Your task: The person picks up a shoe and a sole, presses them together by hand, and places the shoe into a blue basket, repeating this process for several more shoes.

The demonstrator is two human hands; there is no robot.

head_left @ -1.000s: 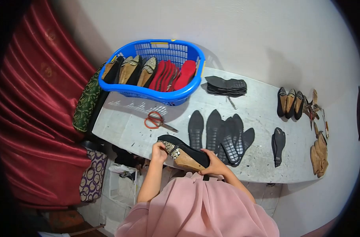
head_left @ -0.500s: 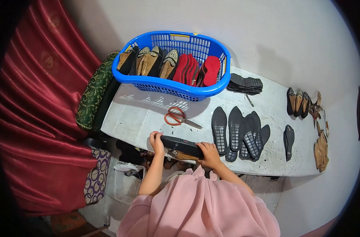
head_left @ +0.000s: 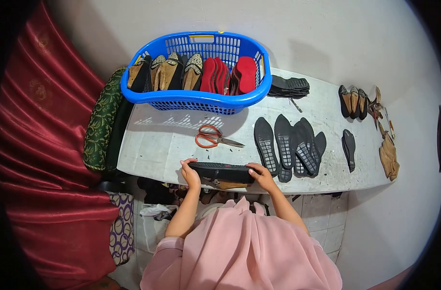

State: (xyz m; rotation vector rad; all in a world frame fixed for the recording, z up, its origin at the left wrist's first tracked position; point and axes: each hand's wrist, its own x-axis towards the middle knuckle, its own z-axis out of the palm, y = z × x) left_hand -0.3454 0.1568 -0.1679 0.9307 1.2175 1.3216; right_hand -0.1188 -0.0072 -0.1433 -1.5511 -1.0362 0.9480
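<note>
A black flat shoe (head_left: 223, 174) lies on its side between my hands at the table's near edge, its dark ridged sole facing up and away. My left hand (head_left: 190, 175) grips one end, and my right hand (head_left: 261, 177) grips the other with the thumb along the top edge. Part of a tan inner surface shows on the side towards me. Just beyond the shoe are orange-handled scissors (head_left: 215, 137), blades partly apart. To the right of my right hand, several black shoe soles (head_left: 298, 150) with grid-patterned heels lie spread and overlapping.
A blue basket (head_left: 196, 99) holding shoes and red soles (head_left: 244, 75) stands at the back left. Stacked black soles (head_left: 289, 87) sit beside it. Farther right are finished-looking shoes (head_left: 353, 102), one sole pair (head_left: 348, 150) and a tan cloth (head_left: 388, 157). Red curtain (head_left: 46, 159) hangs left.
The view has shifted, so the table and basket sit slightly higher and further left. Both hands still hold the shoe, now tilted a little more level, with the right hand's fingers shifted at its end.
</note>
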